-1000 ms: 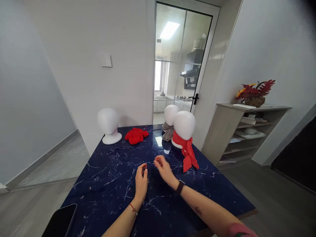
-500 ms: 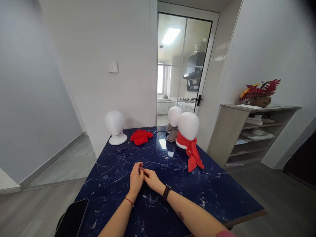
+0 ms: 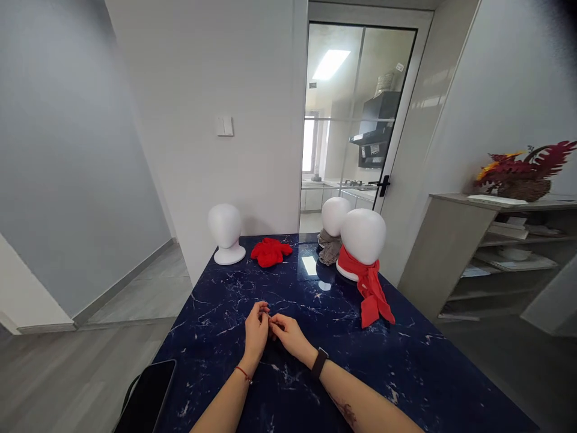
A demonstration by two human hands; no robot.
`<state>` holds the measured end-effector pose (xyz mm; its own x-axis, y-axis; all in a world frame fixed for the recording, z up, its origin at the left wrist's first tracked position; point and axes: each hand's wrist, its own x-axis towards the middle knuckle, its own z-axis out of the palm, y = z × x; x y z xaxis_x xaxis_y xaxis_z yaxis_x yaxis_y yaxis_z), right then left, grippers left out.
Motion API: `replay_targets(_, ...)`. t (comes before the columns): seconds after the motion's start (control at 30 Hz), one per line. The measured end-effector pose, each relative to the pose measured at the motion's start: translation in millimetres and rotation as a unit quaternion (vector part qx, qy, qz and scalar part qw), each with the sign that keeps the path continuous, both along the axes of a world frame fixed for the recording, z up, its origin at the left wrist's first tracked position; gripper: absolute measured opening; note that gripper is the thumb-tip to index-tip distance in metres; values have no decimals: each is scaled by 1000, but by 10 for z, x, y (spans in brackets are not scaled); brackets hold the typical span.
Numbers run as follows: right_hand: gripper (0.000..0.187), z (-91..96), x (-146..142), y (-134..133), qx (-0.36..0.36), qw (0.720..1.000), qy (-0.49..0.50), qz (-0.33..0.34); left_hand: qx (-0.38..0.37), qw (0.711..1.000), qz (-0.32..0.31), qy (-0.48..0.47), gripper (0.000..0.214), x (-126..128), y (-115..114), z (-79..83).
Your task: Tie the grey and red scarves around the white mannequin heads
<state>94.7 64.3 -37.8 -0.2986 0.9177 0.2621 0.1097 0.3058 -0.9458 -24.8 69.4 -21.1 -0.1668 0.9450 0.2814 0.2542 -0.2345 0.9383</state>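
My left hand (image 3: 257,329) and my right hand (image 3: 289,335) meet over the middle of the dark blue marbled table (image 3: 216,319). Their curled fingertips touch each other, and whether anything small lies between them is hidden. Beyond them, a crumpled red cloth (image 3: 271,252) lies on the table beside a bare white mannequin head (image 3: 224,225). On the right, a nearer white mannequin head (image 3: 363,236) has a red scarf (image 3: 370,287) tied around its neck, the ends hanging down onto the table. Behind it stands another white head (image 3: 335,215) with a grey-brown scarf (image 3: 329,248) around its base.
A black phone (image 3: 148,397) is at the table's left front edge. To the right, a shelf unit (image 3: 424,258) holds papers and a bowl, with a flower basket (image 3: 525,180) on top. A glass door (image 3: 338,150) stands behind the table.
My view has turned left, so everything appears shifted to the right. Both hands stay together at the middle of the table, with their fingers slightly rearranged. The heads and cloths have not moved.
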Motion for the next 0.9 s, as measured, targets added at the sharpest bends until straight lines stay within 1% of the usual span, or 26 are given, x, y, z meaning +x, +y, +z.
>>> replay_targets(0.13,23,-15,-14,-34,1,1000,-5,-5,-18,1000,8,-21,21,21,-8,20)
replay_targets(0.23,22,-67,-20,83,5,999,-29,-34,-16,999,25,-28,22,29,-1,-13)
replay_targets(0.3,20,-84,-13,306,13,991,-98,-92,1,998,62,-15,23,38,11,-49)
replay_targets(0.37,22,-64,-8,643,28,969,-183,-164,21,993,112,6,25,53,42,-83)
replay_targets(0.43,37,-10,-23,1044,48,946,-237,-213,33,988,148,28,28,62,113,-104)
replay_targets(0.47,46,23,-41,1246,58,940,-250,-223,38,986,156,40,29,58,172,-108)
replay_targets(0.57,68,108,-128,1776,91,930,-282,-218,63,979,169,90,30,-29,466,-105)
replay_targets(0.6,71,124,-158,1913,104,927,-294,-209,74,975,178,110,30,-90,603,-102)
replay_targets(0.67,70,132,-204,2127,126,922,-314,-188,94,965,198,145,31,-262,920,-97)
replay_targets(0.77,63,102,-207,2326,152,904,-362,-167,108,952,219,184,33,-603,1443,-97)
replay_targets(0.83,57,80,-155,2389,164,889,-394,-163,90,946,235,206,39,-843,1776,-99)
replay_targets(0.9,51,73,-59,2383,173,881,-412,-156,58,942,249,218,50,-1060,2077,-94)
